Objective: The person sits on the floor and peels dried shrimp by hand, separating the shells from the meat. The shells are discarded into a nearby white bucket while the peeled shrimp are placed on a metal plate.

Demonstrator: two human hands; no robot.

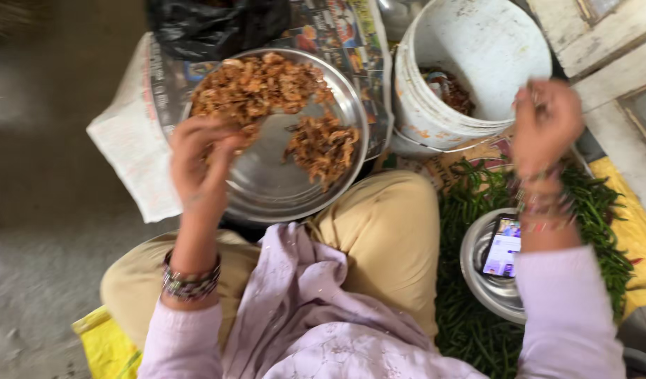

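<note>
A round steel plate rests in front of my knees with two heaps of small dried brown shrimp on it. My left hand hovers over the plate's near left rim, fingers curled around a pinch of the shrimp. My right hand is raised beside the white plastic bucket, fingers closed; what it holds, if anything, is blurred. The bucket has brown scraps at its bottom.
A pile of green chillies lies to my right, with a small steel bowl holding a lit phone. Newspaper lies under the plate, a black plastic bag behind it. White wooden planks stand at right.
</note>
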